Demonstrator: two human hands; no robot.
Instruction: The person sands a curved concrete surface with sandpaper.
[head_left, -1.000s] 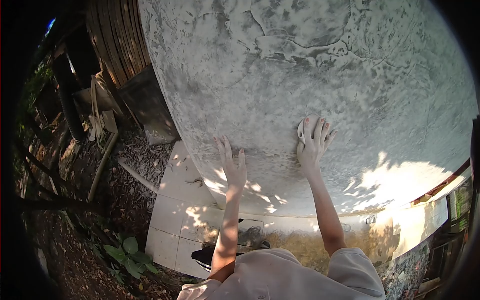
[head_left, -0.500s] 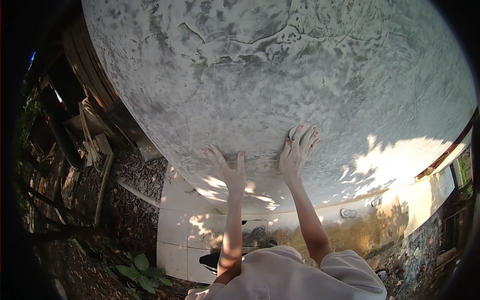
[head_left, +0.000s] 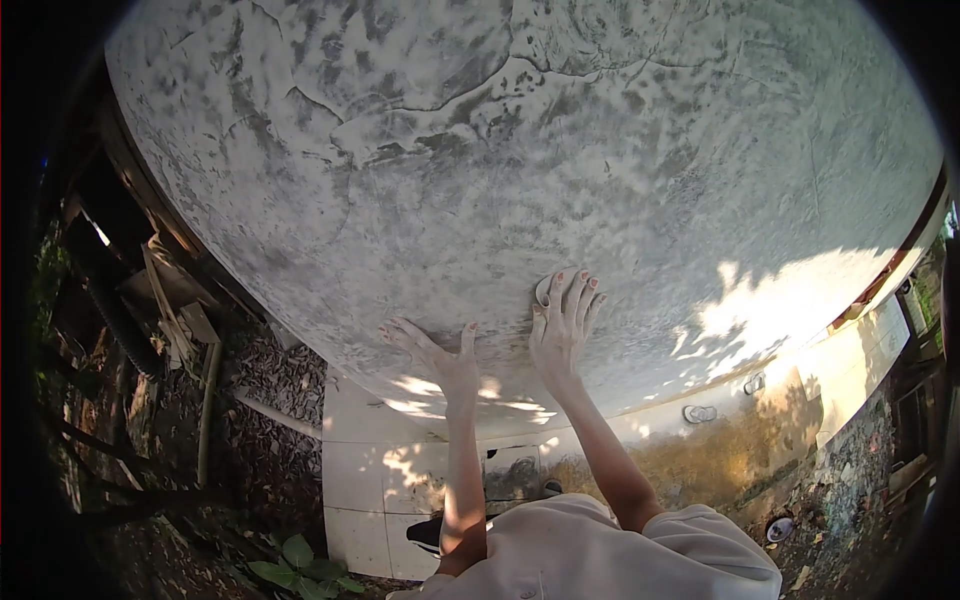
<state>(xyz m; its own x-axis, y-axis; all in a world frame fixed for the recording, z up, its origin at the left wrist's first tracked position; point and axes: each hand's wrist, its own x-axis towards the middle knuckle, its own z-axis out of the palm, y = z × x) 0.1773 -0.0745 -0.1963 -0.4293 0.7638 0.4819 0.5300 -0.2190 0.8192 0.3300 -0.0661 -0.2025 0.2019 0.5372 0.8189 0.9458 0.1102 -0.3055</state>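
Note:
A large grey, white-smeared wall surface [head_left: 450, 220] fills the upper view, with a raised crack line across its top part. My left hand [head_left: 440, 355] lies against its lower part, fingers stretched and thumb apart, holding nothing. To the right, my right hand [head_left: 565, 325] presses on the same surface. Under its fingers is a small pale piece with a curved rim [head_left: 543, 290], mostly covered by the hand; I cannot tell what it is. Whitish dust coats both hands.
Pale tiles [head_left: 352, 480] line the foot of the wall, beside a brown-stained ledge [head_left: 690, 450] bearing a slipper [head_left: 700, 413]. Leaf litter [head_left: 270, 390], wood scraps [head_left: 180, 310] and a green plant [head_left: 300, 565] lie at left. A dark shoe [head_left: 425, 533] shows below my left arm.
My view has shifted over the wall. Both hands have slid a little lower on the surface, the right one still over the pale piece.

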